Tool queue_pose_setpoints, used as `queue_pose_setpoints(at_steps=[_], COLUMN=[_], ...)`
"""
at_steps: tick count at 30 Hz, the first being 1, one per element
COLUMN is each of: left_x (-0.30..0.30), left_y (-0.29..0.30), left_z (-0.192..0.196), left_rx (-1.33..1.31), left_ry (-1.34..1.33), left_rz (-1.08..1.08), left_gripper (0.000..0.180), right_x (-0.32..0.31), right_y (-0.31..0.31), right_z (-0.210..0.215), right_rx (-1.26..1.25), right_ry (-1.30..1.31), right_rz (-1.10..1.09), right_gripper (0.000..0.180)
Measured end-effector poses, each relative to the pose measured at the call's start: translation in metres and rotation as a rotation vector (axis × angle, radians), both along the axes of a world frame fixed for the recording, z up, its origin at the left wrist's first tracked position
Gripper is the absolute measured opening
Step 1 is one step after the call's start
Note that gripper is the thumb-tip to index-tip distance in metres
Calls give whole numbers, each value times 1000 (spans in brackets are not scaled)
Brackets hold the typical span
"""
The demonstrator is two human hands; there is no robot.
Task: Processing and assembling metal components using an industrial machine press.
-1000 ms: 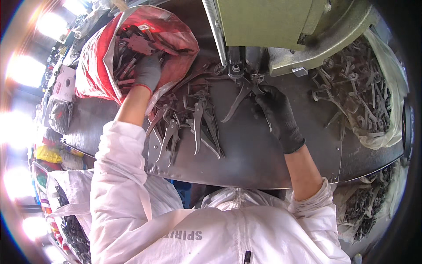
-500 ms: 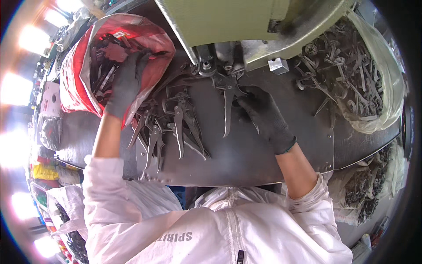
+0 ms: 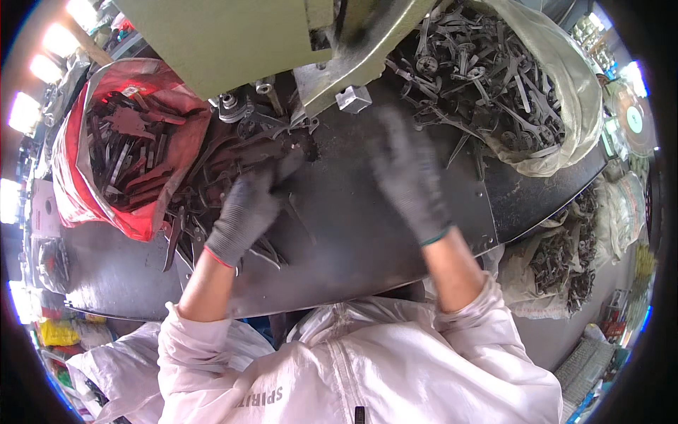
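Note:
My left hand [image 3: 248, 208], in a dark grey knit glove, is over the metal bench beside a cluster of locking pliers [image 3: 175, 239]. Its fingers are smeared by motion, and a blurred plier-like handle shows just right of it. I cannot make out whether the hand grips it. To the right, my right hand [image 3: 413, 180], gloved the same way, reaches forward over the bench with fingers stretched out, blurred, holding nothing visible. Ahead of that hand lies a spread of loose metal lever parts [image 3: 487, 78], spilling from a pale sack [image 3: 583, 106].
A green machine [image 3: 226, 42] overhangs the far side of the bench, with metal tooling [image 3: 229, 106] beneath it. A small pale metal block [image 3: 353, 99] stands by its base. At the left is a red and white sack [image 3: 67, 177] of dark metal pieces.
My left hand has come out of the red sack onto the bench by the pliers. My right hand has left the pliers under the machine and reaches forward. The view has shifted right.

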State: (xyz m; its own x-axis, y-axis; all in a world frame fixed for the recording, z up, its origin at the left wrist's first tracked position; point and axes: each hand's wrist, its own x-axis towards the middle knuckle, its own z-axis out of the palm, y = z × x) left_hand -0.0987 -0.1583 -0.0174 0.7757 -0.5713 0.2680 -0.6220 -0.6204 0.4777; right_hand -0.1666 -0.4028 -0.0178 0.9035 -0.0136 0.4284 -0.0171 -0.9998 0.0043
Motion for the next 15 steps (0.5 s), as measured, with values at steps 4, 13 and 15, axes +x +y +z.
queue_pose_setpoints(at_steps=[4, 13, 15], left_x=[13, 10, 11], left_y=[8, -2, -13], left_z=[17, -7, 8], left_rx=[29, -523, -503], left_ry=[528, 460, 593], left_rz=[348, 40, 56], left_gripper=[32, 32, 30], right_x=[6, 33, 41], right_y=[-152, -8, 10], right_z=[-38, 14, 17], right_rx=[20, 1001, 1950], right_ry=[-193, 34, 400], right_rz=[-221, 265, 204], right_gripper=[45, 31, 31])
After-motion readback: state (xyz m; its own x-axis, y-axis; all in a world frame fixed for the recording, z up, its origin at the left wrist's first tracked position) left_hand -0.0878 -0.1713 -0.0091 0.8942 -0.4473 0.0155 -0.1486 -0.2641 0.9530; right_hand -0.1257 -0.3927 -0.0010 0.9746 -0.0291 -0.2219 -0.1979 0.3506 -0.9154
